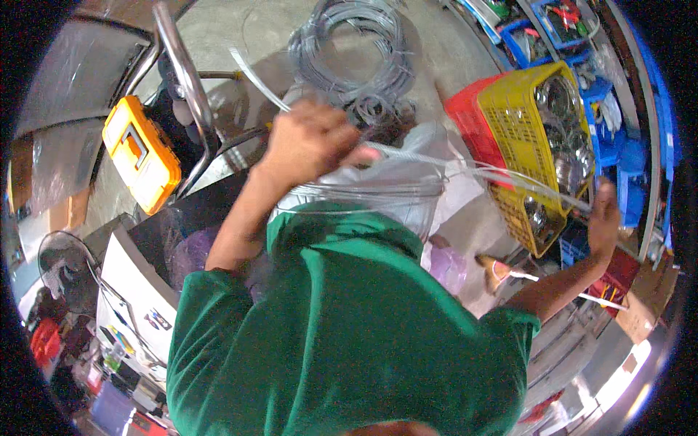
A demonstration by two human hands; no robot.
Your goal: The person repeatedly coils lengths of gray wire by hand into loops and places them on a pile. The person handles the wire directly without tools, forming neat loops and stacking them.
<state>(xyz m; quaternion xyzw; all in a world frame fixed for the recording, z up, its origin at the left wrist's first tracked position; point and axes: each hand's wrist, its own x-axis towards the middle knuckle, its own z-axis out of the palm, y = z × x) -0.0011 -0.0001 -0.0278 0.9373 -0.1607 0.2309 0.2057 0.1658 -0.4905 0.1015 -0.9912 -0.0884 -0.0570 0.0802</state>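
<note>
Both hands, left (309,142) and right (603,218), stretch clear tubing (465,168).

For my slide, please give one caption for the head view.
Left hand and right hand stretch clear tubing above a yellow crate and grey wire coil.

The supporting surface is a grey concrete floor (262,29), visible mainly toward twelve o'clock. Directly on it, at twelve o'clock, lies a coil of grey wire (354,54), loosely wound in several loops. At two o'clock a yellow perforated crate (520,109) stands on the floor, with a red crate (469,116) touching its left side; the yellow one holds shiny round metal items. Blue bins (542,29) stand in a row beyond, at one o'clock. At ten o'clock an orange case (142,152) is seen beside a metal tube frame (185,80); whether the case rests on the floor cannot be determined.
</note>
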